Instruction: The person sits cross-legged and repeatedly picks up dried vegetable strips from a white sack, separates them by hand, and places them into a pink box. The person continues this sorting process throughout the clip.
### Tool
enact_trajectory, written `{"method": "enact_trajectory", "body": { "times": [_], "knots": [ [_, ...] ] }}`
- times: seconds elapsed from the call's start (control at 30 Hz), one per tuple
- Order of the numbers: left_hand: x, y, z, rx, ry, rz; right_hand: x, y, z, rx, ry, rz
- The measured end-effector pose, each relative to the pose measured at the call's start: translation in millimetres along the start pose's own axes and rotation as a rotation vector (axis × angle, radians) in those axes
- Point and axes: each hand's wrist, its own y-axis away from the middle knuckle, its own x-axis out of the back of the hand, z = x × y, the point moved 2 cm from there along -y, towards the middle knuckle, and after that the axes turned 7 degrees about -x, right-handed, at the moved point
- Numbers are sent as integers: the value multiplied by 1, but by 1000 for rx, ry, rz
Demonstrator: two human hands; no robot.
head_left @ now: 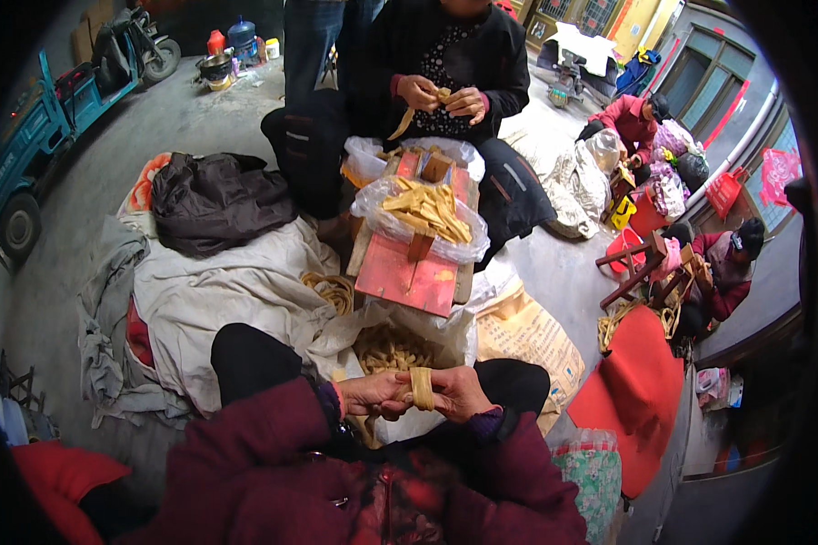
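Observation:
Above my lap, a flat tan strip [422, 389] is looped around the fingers of my right hand [461, 392]. My left hand [371, 393] meets it from the other side, its fingers closed at the loop. Just beyond my hands, a pale plastic-lined sack [459, 338] holds many small rolled tan pieces [393, 351]. Farther off stands a low red wooden bench [407, 280], with a pile of loose tan strips [432, 211] in clear plastic on top. Across it, a person in black pinches a similar strip [402, 125] in two hands [443, 98].
Left of the bench lie pale cloths [227, 291] and a dark jacket [218, 202]. A printed sack [527, 341] and a red cloth [632, 391] are to the right. Two people in red [629, 123] work farther right. A blue cargo tricycle [59, 136] stands at far left.

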Motion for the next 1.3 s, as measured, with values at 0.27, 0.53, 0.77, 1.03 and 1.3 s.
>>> {"method": "enact_trajectory", "body": {
  "times": [0.27,0.53,0.77,1.03,1.3],
  "knots": [
    [3,-11,-28,56,-79,43,-8,-3,15,-14,65,-154],
    [15,-20,-9,-605,-270,646,-18,-15,29,-67,285,585],
    [16,-13,0,-348,-556,514,-21,-19,52,-297,102,272],
    [24,-21,-11,-639,-1189,694,-33,-21,53,143,347,587],
    [18,-12,-8,-371,49,464,-18,-20,54,47,-332,542]
  ]
}}
